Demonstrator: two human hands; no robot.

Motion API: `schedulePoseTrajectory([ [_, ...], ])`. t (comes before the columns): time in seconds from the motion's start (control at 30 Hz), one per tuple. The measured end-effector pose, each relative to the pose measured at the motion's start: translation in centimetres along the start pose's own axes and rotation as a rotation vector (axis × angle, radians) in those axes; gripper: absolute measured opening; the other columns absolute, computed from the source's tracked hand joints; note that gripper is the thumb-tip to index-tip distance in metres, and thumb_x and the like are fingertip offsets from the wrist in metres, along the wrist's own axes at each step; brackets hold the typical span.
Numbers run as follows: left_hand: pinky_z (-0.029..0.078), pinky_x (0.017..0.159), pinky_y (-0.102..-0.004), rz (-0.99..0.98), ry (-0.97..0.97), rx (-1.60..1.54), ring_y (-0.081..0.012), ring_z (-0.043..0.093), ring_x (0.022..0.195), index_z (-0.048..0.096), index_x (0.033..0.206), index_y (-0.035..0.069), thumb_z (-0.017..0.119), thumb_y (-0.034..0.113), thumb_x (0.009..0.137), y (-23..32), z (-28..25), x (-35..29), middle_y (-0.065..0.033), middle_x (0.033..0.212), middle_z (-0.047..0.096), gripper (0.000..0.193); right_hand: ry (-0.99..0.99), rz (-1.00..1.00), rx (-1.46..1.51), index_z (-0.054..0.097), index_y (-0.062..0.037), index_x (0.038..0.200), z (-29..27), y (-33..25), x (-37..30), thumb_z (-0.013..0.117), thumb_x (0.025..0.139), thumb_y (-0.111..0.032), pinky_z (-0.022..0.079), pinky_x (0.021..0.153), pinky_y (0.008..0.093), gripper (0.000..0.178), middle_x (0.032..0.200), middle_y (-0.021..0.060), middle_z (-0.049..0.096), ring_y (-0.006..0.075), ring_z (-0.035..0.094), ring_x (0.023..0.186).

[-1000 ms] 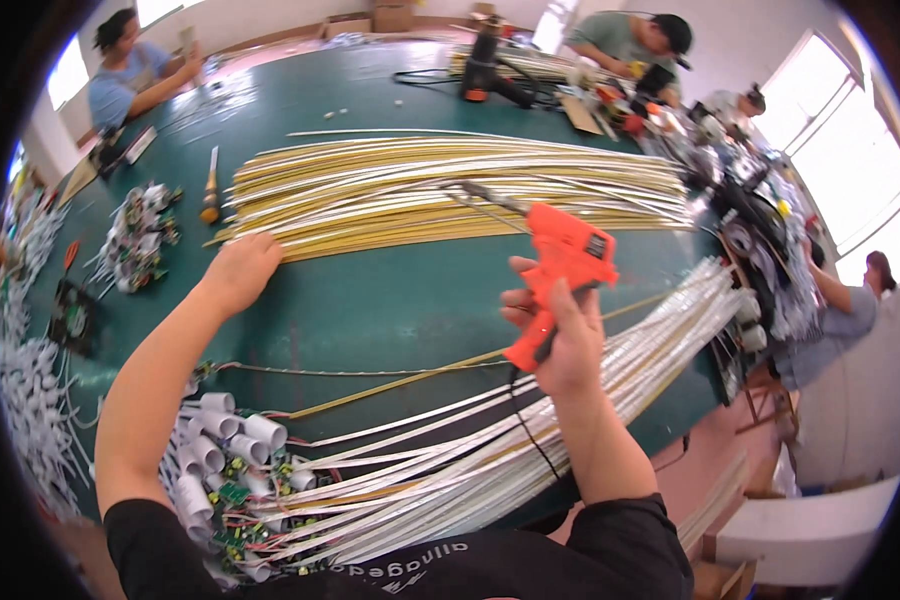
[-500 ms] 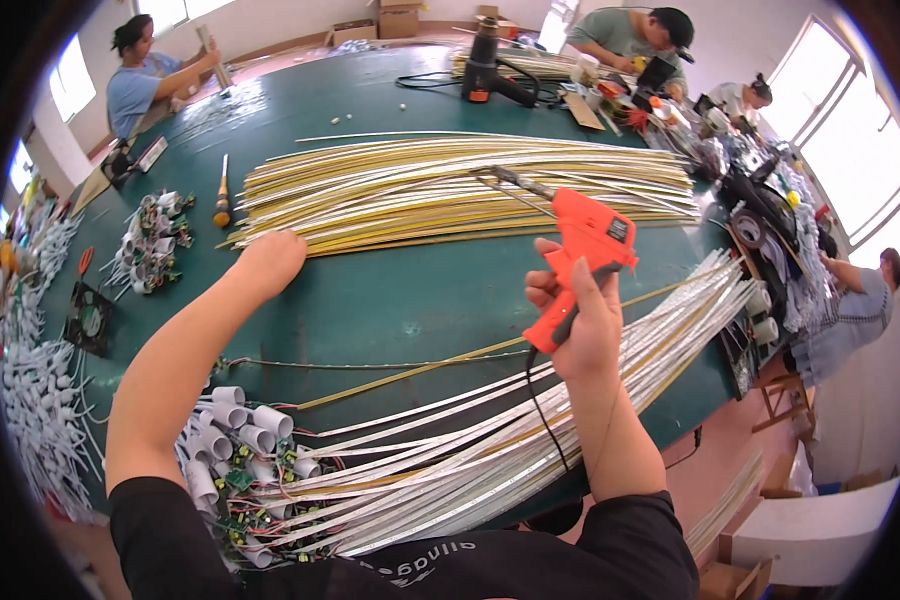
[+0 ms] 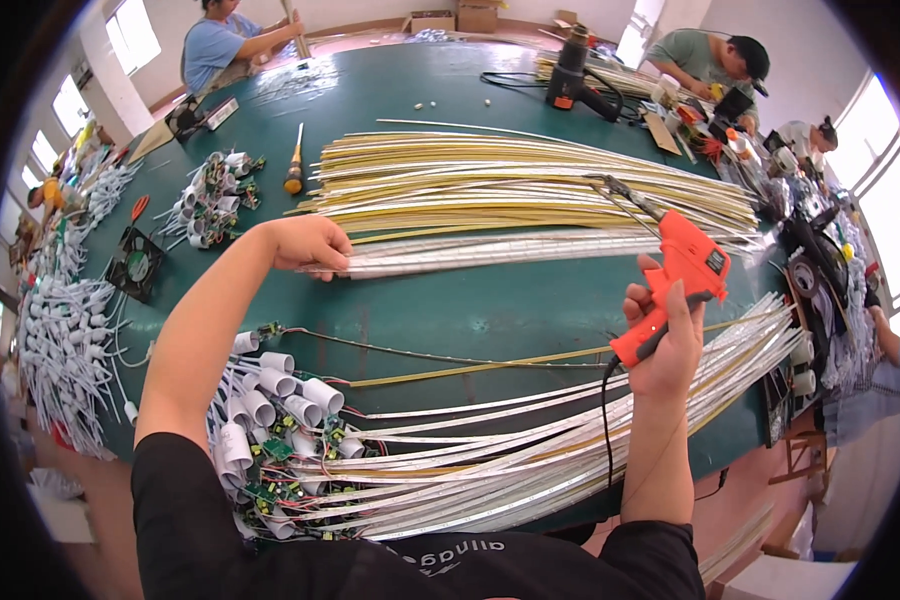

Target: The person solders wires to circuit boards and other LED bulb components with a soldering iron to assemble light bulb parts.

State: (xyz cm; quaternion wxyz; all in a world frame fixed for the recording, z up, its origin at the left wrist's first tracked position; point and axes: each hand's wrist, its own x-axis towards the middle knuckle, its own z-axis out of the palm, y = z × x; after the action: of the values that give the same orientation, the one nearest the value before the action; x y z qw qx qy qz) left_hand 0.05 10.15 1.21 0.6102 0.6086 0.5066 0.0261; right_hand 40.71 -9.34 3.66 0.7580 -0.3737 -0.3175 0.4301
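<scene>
My left hand (image 3: 305, 245) pinches the left end of a long whitish LED strip (image 3: 490, 250), blurred by motion, at the near edge of a pile of yellow and white strips (image 3: 530, 180). My right hand (image 3: 675, 350) is wrapped round the grip of a red soldering gun (image 3: 685, 262), its metal tip angled up and left above the pile's right part. The gun's black cord (image 3: 606, 420) hangs from the handle. Closer to me lie strips with wires (image 3: 550, 440), joined at the left to white tubes and green circuit boards (image 3: 280, 410). A yellow strip (image 3: 470, 368) lies apart from them.
A screwdriver (image 3: 294, 180), a cluster of white tubes with boards (image 3: 215, 195), a small black fan (image 3: 135, 262) and a heap of white cabled parts (image 3: 65, 345) lie leftward. A heat gun (image 3: 570, 75) stands at the back. Co-workers (image 3: 715, 65) sit around the green table (image 3: 410, 85).
My left hand has drawn a whitish strip toward me from the pile's near edge. The whole view has shifted, so things sit farther right; the soldering gun is still in my right hand.
</scene>
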Motion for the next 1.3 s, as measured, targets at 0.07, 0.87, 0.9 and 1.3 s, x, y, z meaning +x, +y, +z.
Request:
schedulePoseTrajectory([
  [0.07,0.048,0.054,-0.0220,-0.101,-0.132,-0.090,-0.0090,0.059,0.060,0.063,0.093,0.002,0.068,0.009,0.083,-1.5,-0.6,1.1,-0.0040,0.075,0.064,0.013,0.003,0.008,-0.022,0.041,-0.0061,0.130,0.6,0.0,-0.1,0.053,0.096,-0.022,0.053,0.071,0.0283,0.039,0.117,0.0146,0.058,0.0164,0.061,0.082],
  [0.87,0.047,0.077,-0.0371,0.254,0.328,0.647,-0.0287,0.059,0.087,0.062,0.084,0.003,0.067,0.017,0.079,-3.3,8.5,-4.2,-0.0130,0.091,0.060,0.016,0.021,-0.002,-0.166,0.037,-0.0052,0.135,0.7,0.8,-0.5,0.051,0.097,-0.025,0.052,0.073,0.0259,0.045,0.122,0.0164,0.056,0.0137,0.060,0.085],
  [0.9,0.047,0.079,-0.0376,0.276,0.338,0.701,-0.0296,0.058,0.090,0.062,0.083,0.003,0.067,0.017,0.080,-3.5,8.6,-4.2,-0.0129,0.092,0.059,0.015,0.014,0.005,-0.166,0.037,-0.0052,0.135,0.7,1.0,-0.6,0.051,0.097,-0.025,0.052,0.073,0.0259,0.045,0.122,0.0164,0.056,0.0137,0.060,0.085],
  [1.3,0.048,0.077,-0.0395,0.103,0.211,0.591,-0.0321,0.061,0.088,0.063,0.086,0.003,0.062,0.019,0.084,-2.1,9.0,-4.8,-0.0154,0.090,0.064,0.016,0.017,0.000,-0.171,0.038,-0.0050,0.135,0.6,1.3,-0.3,0.050,0.098,-0.024,0.052,0.072,0.0243,0.044,0.123,0.0163,0.056,0.0133,0.060,0.085],
])
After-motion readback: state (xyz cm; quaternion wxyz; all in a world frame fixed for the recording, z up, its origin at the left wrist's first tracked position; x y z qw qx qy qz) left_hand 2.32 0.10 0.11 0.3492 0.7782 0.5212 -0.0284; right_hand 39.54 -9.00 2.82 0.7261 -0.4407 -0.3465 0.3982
